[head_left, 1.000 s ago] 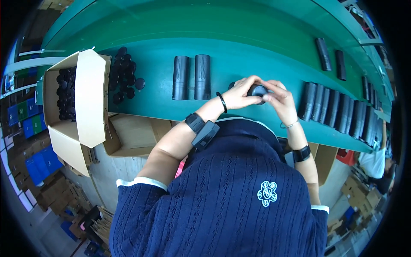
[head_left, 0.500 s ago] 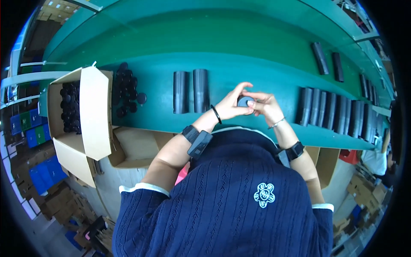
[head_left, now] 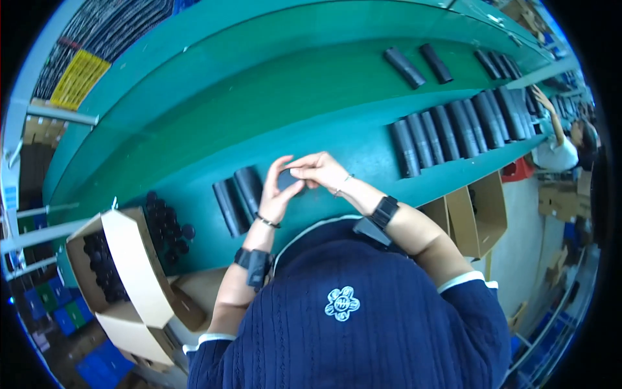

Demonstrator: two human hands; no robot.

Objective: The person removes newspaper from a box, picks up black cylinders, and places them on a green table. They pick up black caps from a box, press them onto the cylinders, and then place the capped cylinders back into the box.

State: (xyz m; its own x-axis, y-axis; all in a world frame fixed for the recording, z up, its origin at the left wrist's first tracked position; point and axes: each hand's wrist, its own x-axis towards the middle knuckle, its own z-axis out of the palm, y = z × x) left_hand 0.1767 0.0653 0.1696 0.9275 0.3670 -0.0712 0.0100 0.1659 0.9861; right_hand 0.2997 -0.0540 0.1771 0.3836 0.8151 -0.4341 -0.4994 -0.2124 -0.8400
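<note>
Both hands meet over the bench around a dark grey round piece [head_left: 287, 179]; its lower part is hidden, so I cannot tell whether it is a lone cap or the end of a tube. My left hand [head_left: 275, 195] curls around its side, thumb against the near edge. From the right, my right hand [head_left: 322, 173] pinches at its top with the fingertips. Two black ribbed tubes [head_left: 228, 206] lie side by side just left of my left hand. Farther left, a cluster of black round caps [head_left: 166, 225] is spread on the green bench [head_left: 343, 139].
An open cardboard box [head_left: 134, 259] of black caps stands at the left. A row of black tubes [head_left: 440, 133] lies to the right, with more tubes [head_left: 405, 67] behind on the raised ledge. Another person's hand [head_left: 543, 98] reaches in at the far right.
The view has swung to the right, bringing the other person into sight. Both hands stay together on the dark round piece, now closer to the two tubes at the left in the picture.
</note>
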